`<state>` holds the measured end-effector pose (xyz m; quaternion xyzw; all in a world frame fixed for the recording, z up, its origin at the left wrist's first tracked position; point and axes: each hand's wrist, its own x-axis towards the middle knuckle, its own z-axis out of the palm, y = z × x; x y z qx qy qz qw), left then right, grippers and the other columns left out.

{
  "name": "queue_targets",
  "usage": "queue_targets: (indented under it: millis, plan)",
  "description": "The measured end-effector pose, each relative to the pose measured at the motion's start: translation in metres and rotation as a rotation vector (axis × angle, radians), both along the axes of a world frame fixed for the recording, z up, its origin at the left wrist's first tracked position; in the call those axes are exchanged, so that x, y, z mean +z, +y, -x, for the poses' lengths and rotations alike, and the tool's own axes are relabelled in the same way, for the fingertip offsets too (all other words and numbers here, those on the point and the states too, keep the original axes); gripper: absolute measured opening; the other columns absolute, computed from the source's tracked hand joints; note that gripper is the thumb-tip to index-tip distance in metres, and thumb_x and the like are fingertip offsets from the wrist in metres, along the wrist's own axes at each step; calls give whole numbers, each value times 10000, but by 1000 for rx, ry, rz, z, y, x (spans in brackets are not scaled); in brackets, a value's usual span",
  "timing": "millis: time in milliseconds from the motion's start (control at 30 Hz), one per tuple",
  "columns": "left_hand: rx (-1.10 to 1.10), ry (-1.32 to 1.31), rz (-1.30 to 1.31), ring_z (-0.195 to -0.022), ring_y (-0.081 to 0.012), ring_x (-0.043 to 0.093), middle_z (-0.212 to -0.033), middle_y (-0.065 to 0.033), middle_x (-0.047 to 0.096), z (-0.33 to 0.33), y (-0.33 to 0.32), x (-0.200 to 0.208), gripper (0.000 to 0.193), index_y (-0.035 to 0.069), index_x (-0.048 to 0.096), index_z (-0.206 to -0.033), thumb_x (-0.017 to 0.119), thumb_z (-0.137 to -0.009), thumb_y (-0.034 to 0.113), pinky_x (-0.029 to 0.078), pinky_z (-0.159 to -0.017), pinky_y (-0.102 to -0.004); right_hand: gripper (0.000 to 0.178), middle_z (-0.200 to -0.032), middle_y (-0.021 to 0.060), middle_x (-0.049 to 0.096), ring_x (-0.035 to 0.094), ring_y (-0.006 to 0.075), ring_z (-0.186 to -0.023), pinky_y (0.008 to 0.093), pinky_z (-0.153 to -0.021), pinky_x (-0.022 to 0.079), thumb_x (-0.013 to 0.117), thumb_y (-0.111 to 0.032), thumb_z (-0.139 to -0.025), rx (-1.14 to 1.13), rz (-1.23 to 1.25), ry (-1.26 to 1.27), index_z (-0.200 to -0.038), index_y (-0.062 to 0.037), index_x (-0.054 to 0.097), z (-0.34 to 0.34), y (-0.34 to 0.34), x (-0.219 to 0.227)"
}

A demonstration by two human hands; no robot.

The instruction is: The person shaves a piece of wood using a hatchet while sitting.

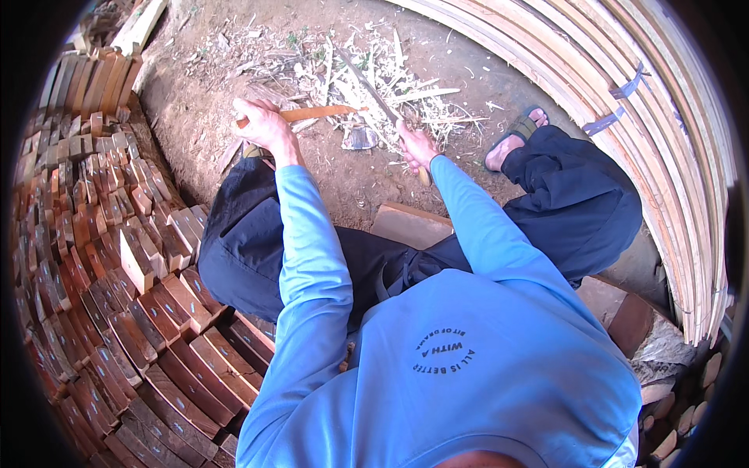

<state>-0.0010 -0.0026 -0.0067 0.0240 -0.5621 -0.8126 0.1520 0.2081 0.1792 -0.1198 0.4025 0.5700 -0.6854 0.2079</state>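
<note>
My left hand (267,126) is closed around one end of a slim reddish-brown wooden stick (320,113), which points right and tapers to its far end. In my right hand (416,147) is a long knife (365,84), gripped by its pale handle, its blade slanting up and left. The blade passes close to the stick's far end; whether they touch I cannot tell. Beneath both lie pale wood shavings (382,62) on bare earth. A small dark block (359,139) rests on the ground below the stick's tip.
Stacked wooden blocks (168,343) fill the left side. Long bent wooden strips (663,148) curve along the right, tied with dark bands. Between my legs lies a flat wooden piece (409,224). My sandalled right foot (511,144) stands beside the shavings.
</note>
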Motion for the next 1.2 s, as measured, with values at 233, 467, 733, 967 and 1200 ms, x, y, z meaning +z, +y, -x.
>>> queue_targets:
  millis: [233,467,733,967,1200]
  plan:
    - [71,-57,-26,-422,-114,387,-506,-10,420,-6,2,6,390,101,375,-632,537,-976,187,306,-412,-271,632,-467,-5,363,361,124,-357,323,-369,373,431,-647,-938,120,-146,-58,-607,-110,400,11,8,-1]
    - [89,-29,11,-436,-100,385,-527,0,426,0,5,4,377,106,383,-640,541,-972,189,302,-415,-265,747,-570,53,505,500,149,-464,341,-460,457,397,-683,-919,226,-120,-81,-883,35,599,0,-1,3]
    - [39,-46,17,-435,-116,402,-508,-5,429,-3,7,3,380,98,417,-639,553,-965,240,338,-430,-276,679,-506,29,412,412,149,-404,338,-393,381,422,-686,-914,192,-129,-88,-647,-64,467,0,-1,3]
    - [65,-34,-45,-450,-121,434,-550,-22,466,3,-2,-2,315,91,432,-707,574,-964,205,337,-428,-275,740,-674,97,579,585,179,-550,356,-495,514,408,-673,-909,319,-143,-175,-894,38,610,5,-14,-5]
    - [42,-3,33,-414,-104,334,-501,16,354,-4,7,7,412,124,353,-614,497,-993,188,268,-414,-274,774,-550,109,556,580,200,-468,369,-472,516,412,-690,-895,253,-216,-14,-783,48,615,19,-10,10]
